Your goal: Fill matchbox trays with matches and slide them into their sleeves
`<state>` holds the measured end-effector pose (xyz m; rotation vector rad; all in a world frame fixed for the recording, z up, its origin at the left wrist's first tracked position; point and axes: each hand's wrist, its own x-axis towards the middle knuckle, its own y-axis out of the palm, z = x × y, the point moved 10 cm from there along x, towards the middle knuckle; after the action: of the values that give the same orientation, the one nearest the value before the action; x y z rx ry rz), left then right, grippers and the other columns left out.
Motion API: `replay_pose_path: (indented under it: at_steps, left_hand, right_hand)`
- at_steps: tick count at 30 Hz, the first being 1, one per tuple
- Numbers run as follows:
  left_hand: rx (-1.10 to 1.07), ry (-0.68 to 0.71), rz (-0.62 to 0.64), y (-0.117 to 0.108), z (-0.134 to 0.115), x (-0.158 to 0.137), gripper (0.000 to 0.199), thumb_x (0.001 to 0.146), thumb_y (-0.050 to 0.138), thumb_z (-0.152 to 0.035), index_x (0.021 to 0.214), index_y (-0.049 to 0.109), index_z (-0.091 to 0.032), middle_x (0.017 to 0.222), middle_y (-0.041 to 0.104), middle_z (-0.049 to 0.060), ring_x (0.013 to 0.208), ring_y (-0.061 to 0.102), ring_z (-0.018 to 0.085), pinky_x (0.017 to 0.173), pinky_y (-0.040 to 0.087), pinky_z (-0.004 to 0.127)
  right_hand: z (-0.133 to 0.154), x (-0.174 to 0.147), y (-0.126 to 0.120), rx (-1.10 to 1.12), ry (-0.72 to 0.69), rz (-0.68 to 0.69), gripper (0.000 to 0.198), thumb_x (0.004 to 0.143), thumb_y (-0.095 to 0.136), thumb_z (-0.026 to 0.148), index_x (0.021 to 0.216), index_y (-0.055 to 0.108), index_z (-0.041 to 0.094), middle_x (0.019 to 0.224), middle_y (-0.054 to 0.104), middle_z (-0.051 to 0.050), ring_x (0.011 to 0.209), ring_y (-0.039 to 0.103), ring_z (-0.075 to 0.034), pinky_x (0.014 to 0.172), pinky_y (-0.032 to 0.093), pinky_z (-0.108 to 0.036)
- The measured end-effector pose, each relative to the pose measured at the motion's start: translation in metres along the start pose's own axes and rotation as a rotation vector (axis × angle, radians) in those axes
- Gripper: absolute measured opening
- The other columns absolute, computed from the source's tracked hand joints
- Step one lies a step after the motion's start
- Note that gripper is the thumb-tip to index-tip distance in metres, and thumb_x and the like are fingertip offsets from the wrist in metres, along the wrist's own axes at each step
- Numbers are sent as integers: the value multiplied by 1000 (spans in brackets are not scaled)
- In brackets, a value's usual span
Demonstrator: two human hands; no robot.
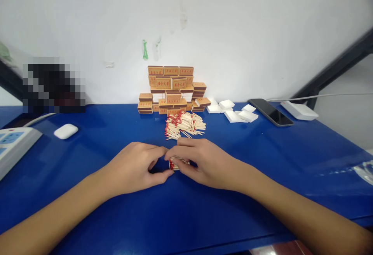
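A small matchbox tray (175, 169) filled with red-tipped matches (173, 163) lies on the blue table between my hands. My left hand (140, 167) grips its left end, thumb at the near corner and forefinger at the far one. Over the tray from the right curls my right hand (201, 160), its thumb on the matches and its forefinger along the far edge. Those fingers hide much of the tray's right part. Just beyond my hands is a loose heap of matches (186, 124), most red heads pointing left.
Yellow-brown matchboxes (171, 84) stand stacked against the wall. To their right lie several white tray pieces (233, 116), a black phone (271, 112) and a white box (299, 110). A white earphone case (66, 131) and a power strip (17, 142) are on the left of the blue table (163, 216).
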<state>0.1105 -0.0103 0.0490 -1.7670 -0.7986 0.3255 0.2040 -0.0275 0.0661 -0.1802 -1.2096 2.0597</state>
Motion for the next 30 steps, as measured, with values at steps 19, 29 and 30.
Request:
replay_pose_path:
  at_steps: [19,29,30]
  left_hand:
    - [-32,-31,18,-1,1,2,21,89,72,-38,105,74,-23,58,53,-8,50,51,10,52,33,24]
    - [-11,-21,12,-1,1,1,20,90,71,-40,102,74,-23,60,55,-7,52,52,10,52,35,24]
    - [-8,-21,7,-2,2,1,23,90,72,-40,106,75,-23,61,55,-7,52,53,10,52,36,24]
  right_hand:
    - [-3,-1,-3,-144,23,39,19,98,55,10,99,72,18,86,60,-2,66,49,-12,62,34,-26]
    - [-4,-2,-9,-124,27,9,26,96,53,9,109,72,20,94,69,-4,75,60,-14,67,39,-27]
    - [-7,-3,-16,-131,29,-34,27,96,53,8,110,72,20,94,70,-4,76,61,-15,68,40,-27]
